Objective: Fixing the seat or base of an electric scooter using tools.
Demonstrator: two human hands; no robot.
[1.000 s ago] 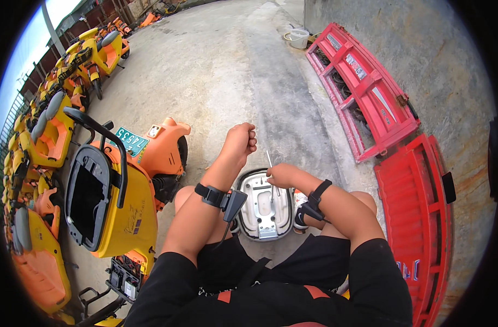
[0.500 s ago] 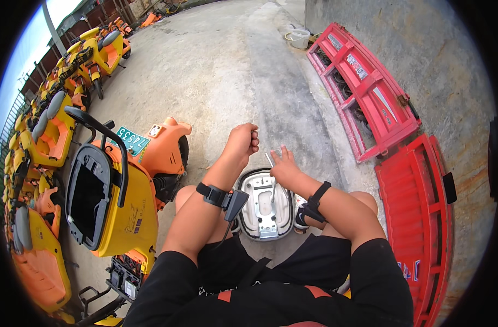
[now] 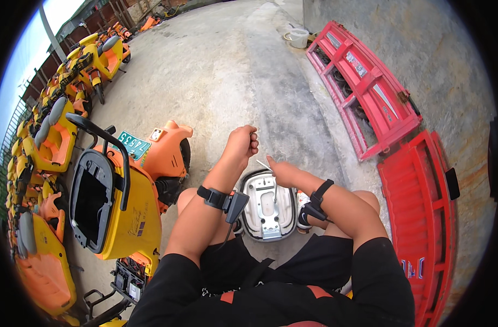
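Between my feet lies an upturned scooter seat (image 3: 285, 210), its white underside facing up, with a metal bracket plate (image 3: 269, 223) on it. My right hand (image 3: 283, 173) is closed at the far edge of the seat on what looks like a T-handle wrench (image 3: 263, 165). One end of its bar sticks out past the fingers, and a thin shaft runs down toward the seat's underside. My left hand (image 3: 243, 143) is held above the ground beyond the seat, its fingers curled into a fist. Whatever it may hold is hidden.
At my left stands a yellow and orange scooter (image 3: 134, 218) with an open black compartment where a seat would sit. Rows of similar scooters (image 3: 55, 133) line the far left. Red metal panels (image 3: 410, 218) lean along the wall at my right, and a white bucket (image 3: 298, 38) stands farther off.
The wrench's bar has swung left, counter-clockwise. My right hand's raised fingers have folded in, with the index finger now along the bar. My left hand has hardly moved.
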